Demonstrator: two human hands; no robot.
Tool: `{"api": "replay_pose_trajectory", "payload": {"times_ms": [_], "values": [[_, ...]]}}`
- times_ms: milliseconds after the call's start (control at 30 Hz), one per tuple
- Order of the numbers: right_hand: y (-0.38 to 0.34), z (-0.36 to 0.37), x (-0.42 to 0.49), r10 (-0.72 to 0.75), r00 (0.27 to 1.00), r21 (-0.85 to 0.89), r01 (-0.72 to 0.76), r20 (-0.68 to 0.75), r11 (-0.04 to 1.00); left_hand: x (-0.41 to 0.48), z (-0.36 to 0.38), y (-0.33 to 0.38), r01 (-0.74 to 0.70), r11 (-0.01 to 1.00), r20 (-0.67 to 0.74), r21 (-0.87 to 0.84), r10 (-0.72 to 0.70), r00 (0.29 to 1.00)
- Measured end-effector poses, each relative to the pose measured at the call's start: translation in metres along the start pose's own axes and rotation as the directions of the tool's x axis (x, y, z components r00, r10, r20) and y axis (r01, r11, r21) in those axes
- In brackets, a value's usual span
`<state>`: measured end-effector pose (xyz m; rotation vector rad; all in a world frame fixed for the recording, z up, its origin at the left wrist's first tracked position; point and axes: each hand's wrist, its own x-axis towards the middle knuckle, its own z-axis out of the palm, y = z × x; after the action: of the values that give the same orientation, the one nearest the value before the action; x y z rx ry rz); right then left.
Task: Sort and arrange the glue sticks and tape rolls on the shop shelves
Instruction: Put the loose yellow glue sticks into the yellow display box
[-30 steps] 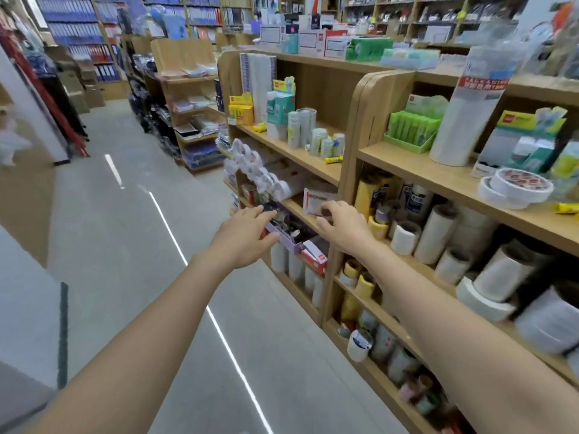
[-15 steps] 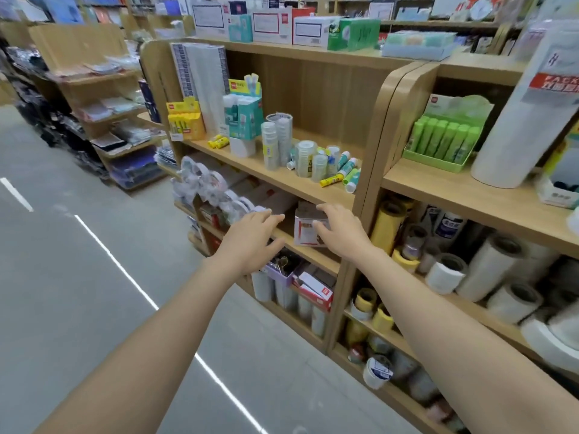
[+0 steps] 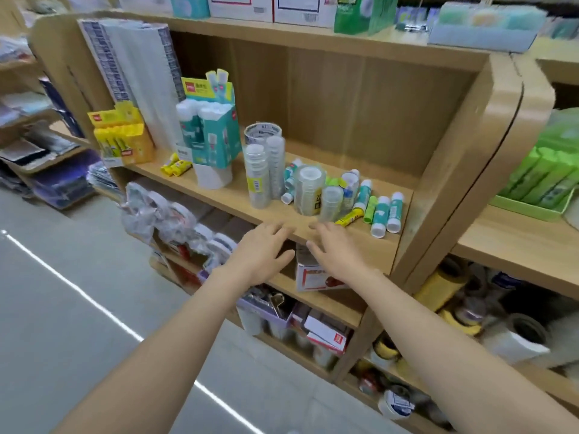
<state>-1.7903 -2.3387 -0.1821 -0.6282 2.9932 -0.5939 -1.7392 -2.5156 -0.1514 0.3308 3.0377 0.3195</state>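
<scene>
Both hands have come up from the lower shelf, and the head camera has lifted to face the middle shelf [image 3: 219, 200] more squarely.

From the head view, the left hand [image 3: 260, 255] and the right hand [image 3: 338, 256] are side by side at that shelf's front edge, fingertips level with the lip. The fingers are straight and spread, so each grip is open and empty. Reaching in as a pair probably lets them gather the clutter from both sides at once.

The glue sticks [image 3: 380, 214] lie tipped over in a loose heap at the shelf's right end, just beyond the right hand. The clear tape rolls [image 3: 258, 177] stand in stacks beside and among them, and one shorter stack sits right in the heap.

Further left, a teal display box [image 3: 211, 139] and a yellow box [image 3: 122, 136] hold packaged sticks upright, which looks like the order intended. Two yellow sticks [image 3: 175, 164] lie loose between the boxes. Nothing has been sorted yet, so this seems to be the approach.
</scene>
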Motion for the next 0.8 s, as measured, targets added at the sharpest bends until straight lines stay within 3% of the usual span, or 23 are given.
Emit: {"api": "replay_pose_trajectory", "payload": {"times_ms": [200,367,433,533,567,667,800], "values": [[-0.003,0.022,0.018,0.06,0.997,-0.13,-0.065,-0.041,0.989,0.053,0.022,-0.038,-0.235,0.971,0.046,0.042,0.233,0.971],[-0.009,0.036,0.013,0.141,0.965,0.043,-0.135,-0.219,0.99,0.07,0.038,-0.065,-0.399,0.912,0.096,0.095,0.39,0.916],[-0.012,0.037,0.013,0.248,0.901,0.16,-0.203,-0.356,0.966,0.074,0.039,-0.077,-0.459,0.885,0.069,0.083,0.454,0.888],[-0.014,0.03,0.019,0.423,0.742,0.227,-0.358,-0.52,0.906,0.082,0.036,-0.091,-0.485,0.873,0.058,0.043,0.483,0.874],[-0.014,0.029,0.022,0.469,0.723,0.226,-0.413,-0.507,0.882,0.084,0.037,-0.095,-0.492,0.87,0.07,0.044,0.488,0.87],[-0.01,0.032,0.03,0.541,0.759,0.154,-0.524,-0.361,0.838,0.088,0.039,-0.102,-0.519,0.854,0.072,0.032,0.516,0.853],[-0.009,0.034,0.03,0.581,0.681,0.168,-0.575,-0.445,0.801,0.091,0.041,-0.104,-0.529,0.848,0.044,0.013,0.528,0.848]]}}
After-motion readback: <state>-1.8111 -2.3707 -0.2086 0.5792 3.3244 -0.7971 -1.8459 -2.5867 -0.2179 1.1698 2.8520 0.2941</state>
